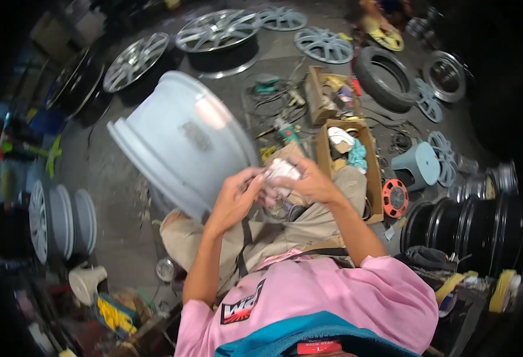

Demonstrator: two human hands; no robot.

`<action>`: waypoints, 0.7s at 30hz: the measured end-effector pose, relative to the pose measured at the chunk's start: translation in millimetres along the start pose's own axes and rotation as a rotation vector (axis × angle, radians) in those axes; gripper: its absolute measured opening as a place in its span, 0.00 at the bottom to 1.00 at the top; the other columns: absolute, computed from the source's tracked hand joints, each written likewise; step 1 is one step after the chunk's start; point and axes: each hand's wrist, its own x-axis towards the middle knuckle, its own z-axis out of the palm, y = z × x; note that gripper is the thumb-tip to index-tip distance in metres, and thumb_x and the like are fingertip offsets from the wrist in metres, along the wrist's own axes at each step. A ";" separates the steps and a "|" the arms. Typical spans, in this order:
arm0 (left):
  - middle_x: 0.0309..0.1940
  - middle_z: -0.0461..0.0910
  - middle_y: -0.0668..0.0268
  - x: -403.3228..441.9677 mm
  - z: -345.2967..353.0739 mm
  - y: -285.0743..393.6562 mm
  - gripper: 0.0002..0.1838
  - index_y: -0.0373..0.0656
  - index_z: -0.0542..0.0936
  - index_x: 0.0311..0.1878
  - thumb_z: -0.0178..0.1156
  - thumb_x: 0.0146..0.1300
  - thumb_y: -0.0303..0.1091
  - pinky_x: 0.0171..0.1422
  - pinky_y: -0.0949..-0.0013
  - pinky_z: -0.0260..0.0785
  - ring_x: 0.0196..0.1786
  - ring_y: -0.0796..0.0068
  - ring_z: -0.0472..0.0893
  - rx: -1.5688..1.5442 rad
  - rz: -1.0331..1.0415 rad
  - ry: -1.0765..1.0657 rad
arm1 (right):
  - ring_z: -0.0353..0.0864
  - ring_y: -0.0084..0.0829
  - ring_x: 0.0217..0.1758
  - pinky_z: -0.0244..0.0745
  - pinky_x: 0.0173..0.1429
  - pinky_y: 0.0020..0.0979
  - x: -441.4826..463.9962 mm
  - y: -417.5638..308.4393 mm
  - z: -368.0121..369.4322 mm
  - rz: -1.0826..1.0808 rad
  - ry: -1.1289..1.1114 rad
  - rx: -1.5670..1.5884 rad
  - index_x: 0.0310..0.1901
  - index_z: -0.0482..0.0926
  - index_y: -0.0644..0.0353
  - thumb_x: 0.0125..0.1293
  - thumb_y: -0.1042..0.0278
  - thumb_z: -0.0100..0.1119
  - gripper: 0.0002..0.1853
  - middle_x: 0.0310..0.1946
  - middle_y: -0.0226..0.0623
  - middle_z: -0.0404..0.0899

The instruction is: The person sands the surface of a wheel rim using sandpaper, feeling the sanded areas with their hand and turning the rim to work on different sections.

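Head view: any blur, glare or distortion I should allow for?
In the head view, strong wide-angle bending, with dark corners; in the same head view, the white item in the right hand looks soft, and the silver wheel at top catches bright highlights.

Colouring of a broad, pale grey-blue wheel rim (175, 131) and nearby items.
Rim: one darker grey patch (196, 135). Small crumpled piece (283, 171): whitish. Short-sleeved fabric shirt (339, 291): pink, with teal collar (285, 337) and black-white-red badge (241, 303). Round-topped stool (417, 165): light blue.
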 end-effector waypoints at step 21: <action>0.24 0.84 0.47 199.4 -206.9 121.5 0.37 0.40 0.91 0.33 0.50 0.75 0.66 0.46 0.47 0.78 0.32 0.42 0.84 1.624 0.340 0.046 | 0.77 0.49 0.48 0.72 0.56 0.42 88.7 4.8 66.8 -0.552 0.211 -0.866 0.55 0.80 0.64 0.74 0.72 0.59 0.12 0.45 0.46 0.75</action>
